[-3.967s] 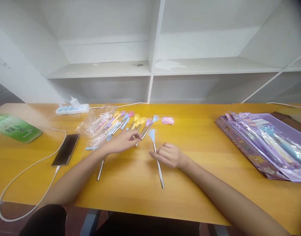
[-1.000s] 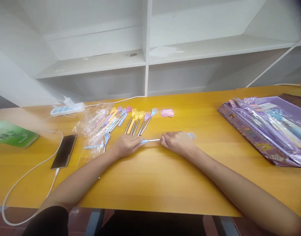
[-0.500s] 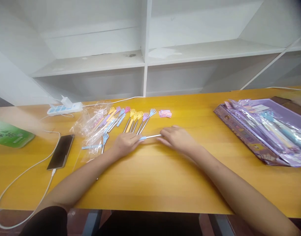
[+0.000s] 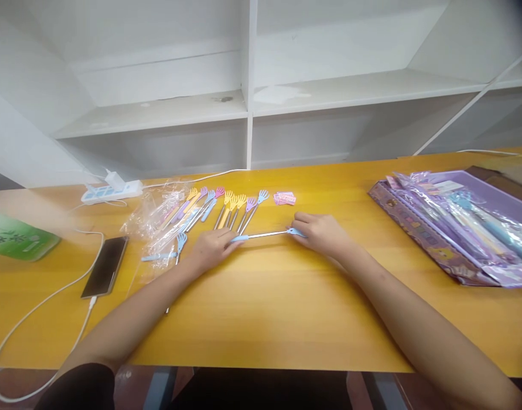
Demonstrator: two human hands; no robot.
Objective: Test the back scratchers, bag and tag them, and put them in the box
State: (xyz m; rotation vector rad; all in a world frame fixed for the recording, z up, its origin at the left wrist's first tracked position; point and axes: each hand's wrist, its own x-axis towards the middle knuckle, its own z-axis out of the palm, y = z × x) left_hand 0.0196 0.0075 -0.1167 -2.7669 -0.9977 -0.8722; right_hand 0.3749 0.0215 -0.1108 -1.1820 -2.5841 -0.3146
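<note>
Between my hands a telescopic back scratcher (image 4: 267,234) lies level, its thin metal rod bare in the middle. My left hand (image 4: 212,249) is closed round its light blue handle. My right hand (image 4: 318,232) grips the blue claw end, whose tines are mostly hidden by the fingers. Just beyond my left hand lie several back scratchers (image 4: 229,210) with yellow, purple, pink and blue claws, side by side on the table. One more blue-clawed back scratcher (image 4: 181,244) is by my left forearm, partly covered by it.
Crumpled clear plastic bags (image 4: 152,213) lie left of the scratchers, near a phone (image 4: 105,266) on a white cable. Small pink cards (image 4: 284,198) sit behind my hands. At right stands a purple box (image 4: 418,239) of wrapped items. A power strip (image 4: 112,192) and green package (image 4: 19,236) are left.
My hands have moved farther apart, and more of the metal rod shows between them. The blue claw end now shows at my right hand.
</note>
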